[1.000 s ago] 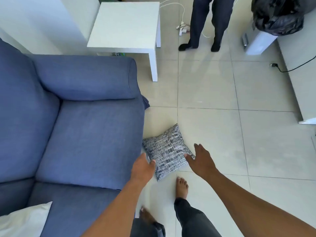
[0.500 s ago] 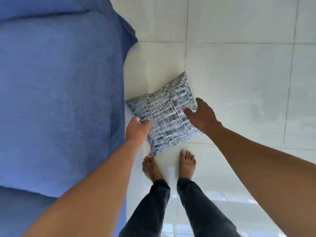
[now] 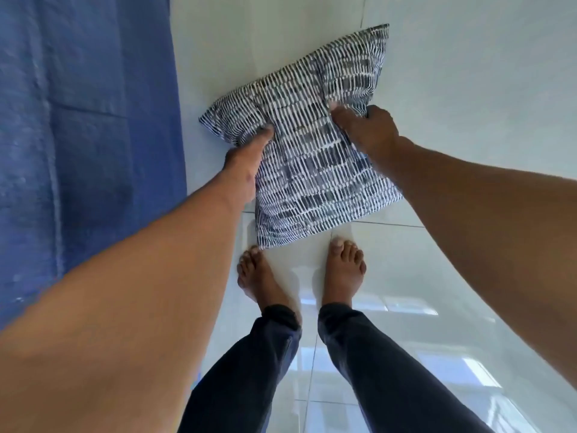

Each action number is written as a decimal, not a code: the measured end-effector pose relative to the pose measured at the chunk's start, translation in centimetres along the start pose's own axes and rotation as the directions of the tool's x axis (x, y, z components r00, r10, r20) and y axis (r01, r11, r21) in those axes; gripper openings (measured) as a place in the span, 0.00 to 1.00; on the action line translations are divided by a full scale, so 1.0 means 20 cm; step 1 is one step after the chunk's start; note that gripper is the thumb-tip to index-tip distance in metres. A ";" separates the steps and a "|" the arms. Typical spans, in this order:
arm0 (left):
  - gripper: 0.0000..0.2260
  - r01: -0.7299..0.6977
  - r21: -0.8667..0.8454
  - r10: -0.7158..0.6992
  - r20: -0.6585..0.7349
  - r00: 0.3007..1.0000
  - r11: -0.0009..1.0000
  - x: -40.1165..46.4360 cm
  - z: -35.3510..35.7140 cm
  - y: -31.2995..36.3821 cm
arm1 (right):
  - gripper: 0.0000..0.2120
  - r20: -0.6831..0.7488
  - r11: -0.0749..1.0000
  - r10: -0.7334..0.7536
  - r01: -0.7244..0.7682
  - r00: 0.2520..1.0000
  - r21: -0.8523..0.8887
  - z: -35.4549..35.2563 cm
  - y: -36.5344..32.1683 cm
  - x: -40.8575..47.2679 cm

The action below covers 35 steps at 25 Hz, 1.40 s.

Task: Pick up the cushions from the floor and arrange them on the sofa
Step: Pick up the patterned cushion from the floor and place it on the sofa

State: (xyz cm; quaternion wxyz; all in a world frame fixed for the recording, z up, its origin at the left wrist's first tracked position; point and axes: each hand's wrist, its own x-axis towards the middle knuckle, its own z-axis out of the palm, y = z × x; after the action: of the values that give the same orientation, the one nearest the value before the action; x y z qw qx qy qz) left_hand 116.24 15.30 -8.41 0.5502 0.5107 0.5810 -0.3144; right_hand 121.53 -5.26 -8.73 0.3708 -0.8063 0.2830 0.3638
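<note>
Pale glossy floor tiles [image 3: 468, 73] fill most of the view, with window glare near the bare feet [image 3: 265, 279].

Far left of both hands: blue sofa [image 3: 84, 135], its front edge running top to bottom, well apart from the fingers.

Left hand [image 3: 246, 160]: fingers clenched on the cushion [image 3: 315, 170] at its left edge; thumb on top, other fingers hidden under the fabric, which bunches at the pinch.

Cushion: dark-and-white striped cover, held between the two hands, just in front of the toes. Its near corner hangs just over the left toes. Cannot tell whether it is fully clear of the floor.

Right hand [image 3: 368, 129]: fingers closed on the cushion's right edge, thumb pressed into the top, cover puckered there too.

Judgement: pick-up step in hand; placing on the sofa not yet done.

Risks:
- Both grips look like pinches on loose cover, not filling; the cover could slide and the cushion sag or slip out on the swing to the left.
- Trailing near corner could catch the foot.
- Glossy tile plus bare feet while bent forward: possible slip when turning.
</note>
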 end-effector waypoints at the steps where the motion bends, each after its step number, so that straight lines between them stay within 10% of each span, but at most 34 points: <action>1: 0.44 -0.035 0.007 0.035 -0.001 0.999 0.999 -0.08 0.02 0.02 | 0.35 -0.014 1.000 -0.019 0.019 1.000 0.019 -0.02 -0.01 -0.05; 10: 0.05 -0.324 0.017 0.324 -0.003 0.946 0.946 -1.22 -0.16 0.21 | 0.23 -0.170 0.969 -0.078 0.115 0.982 0.220 -0.68 -0.42 -1.04; 24: 0.18 -0.646 -0.300 0.600 -0.239 0.764 0.702 -2.78 -1.15 0.61 | 0.09 0.052 0.855 -0.412 0.366 0.910 0.367 -1.03 -1.60 -2.45; 35: 0.23 -0.500 -0.629 0.357 -0.350 0.866 0.595 -2.69 -2.01 0.68 | 0.09 0.306 0.836 -0.547 0.526 0.779 0.158 -0.27 -2.49 -2.66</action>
State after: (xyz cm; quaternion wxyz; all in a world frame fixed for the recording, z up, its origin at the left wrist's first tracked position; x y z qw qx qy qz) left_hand 109.34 43.04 53.85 0.7037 0.4145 0.5640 0.1222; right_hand 129.19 28.46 55.66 0.5272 -0.7661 -0.0151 0.3672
